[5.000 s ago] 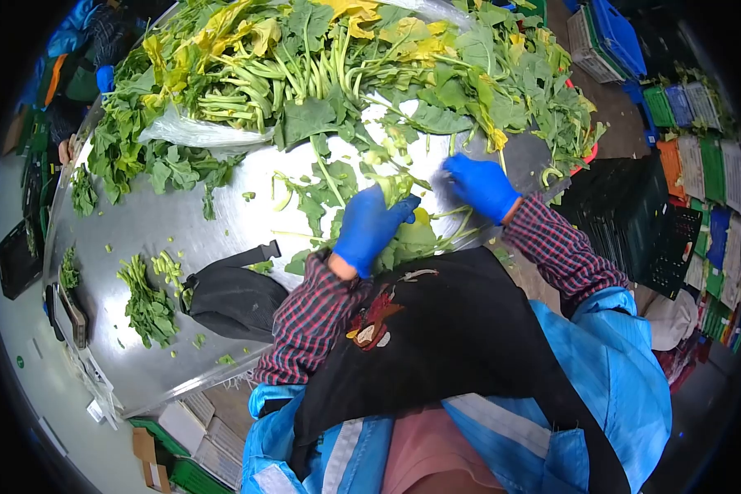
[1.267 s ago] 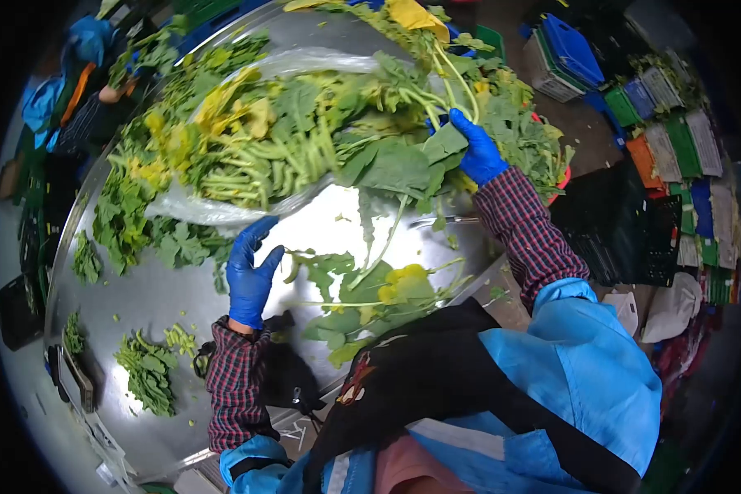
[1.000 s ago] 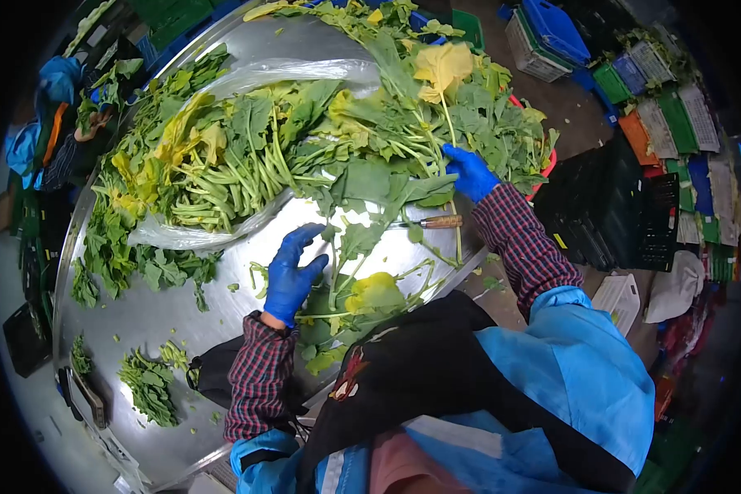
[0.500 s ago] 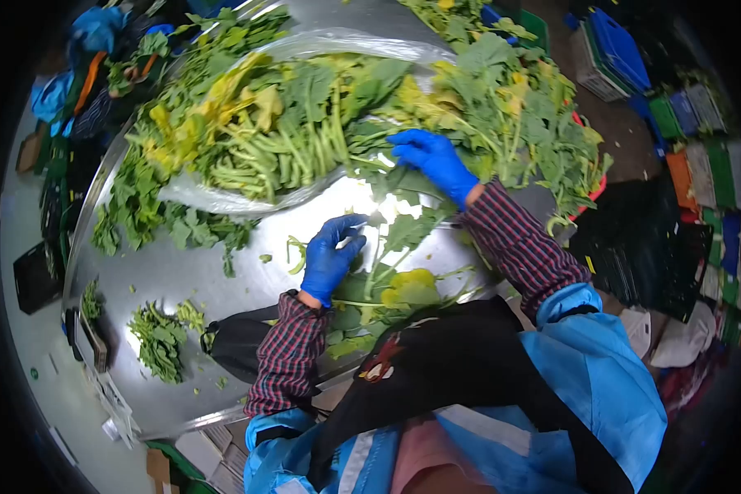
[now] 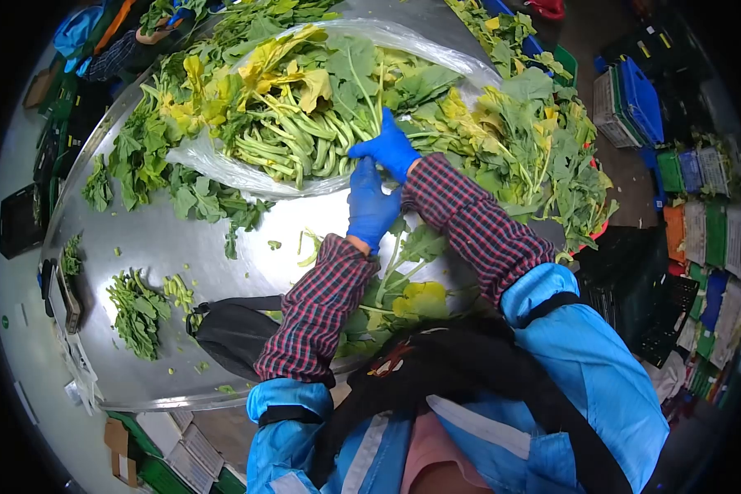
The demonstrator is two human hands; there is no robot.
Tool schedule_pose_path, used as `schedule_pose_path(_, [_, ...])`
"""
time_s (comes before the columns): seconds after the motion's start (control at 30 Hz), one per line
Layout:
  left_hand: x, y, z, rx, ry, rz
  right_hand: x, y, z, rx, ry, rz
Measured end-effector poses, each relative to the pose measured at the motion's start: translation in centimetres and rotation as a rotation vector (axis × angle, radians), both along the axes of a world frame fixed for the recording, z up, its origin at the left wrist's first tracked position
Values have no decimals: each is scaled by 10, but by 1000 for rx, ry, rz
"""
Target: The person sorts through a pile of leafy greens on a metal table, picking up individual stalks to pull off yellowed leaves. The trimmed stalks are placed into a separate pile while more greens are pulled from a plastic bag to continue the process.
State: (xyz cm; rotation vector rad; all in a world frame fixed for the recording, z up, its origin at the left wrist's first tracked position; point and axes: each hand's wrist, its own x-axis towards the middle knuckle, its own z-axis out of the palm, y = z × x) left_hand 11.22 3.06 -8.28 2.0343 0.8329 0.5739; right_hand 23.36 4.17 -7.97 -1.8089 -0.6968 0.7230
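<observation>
My right hand (image 5: 389,150), in a blue glove, is closed around a leafy green stalk (image 5: 379,95) that stands up from its grip, the leaf at the top. Just below it, my blue-gloved left hand (image 5: 372,206) reaches up with its fingertips close to the right one; what they pinch is hidden. Behind both hands, a clear plastic bag (image 5: 198,156) lies spread with a pile of green stems (image 5: 292,140) and yellowing leaves. Loose leafy stalks (image 5: 399,280) lie on the metal table between my forearms and my apron.
The metal table (image 5: 160,239) holds a small bunch of greens (image 5: 137,317) at the left and a black bag (image 5: 232,333) near the front edge. More leafy greens (image 5: 543,156) are heaped at the right. Stacked crates (image 5: 634,103) stand beyond the table.
Both hands have moved up towards the pile and come together, the right one also leftwards. The right hand now grips an upright stalk. The view has shifted slightly.
</observation>
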Motion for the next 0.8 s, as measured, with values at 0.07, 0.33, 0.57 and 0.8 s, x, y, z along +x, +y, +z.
schedule_pose_path(0.07, [7,-11,30,111,-50,-38,15,-17,10,100,259,-7])
schedule_pose_path(0.33, [19,-89,115,-224,-347,-658,67,-201,52,423,661,-211])
schedule_pose_path(0.57, [-7,-103,54,-787,-51,-548,87,-283,47,249,937,-442])
schedule_pose_path(0.8, [-11,-102,53,-896,-68,-543,86,-300,50,290,932,-392])
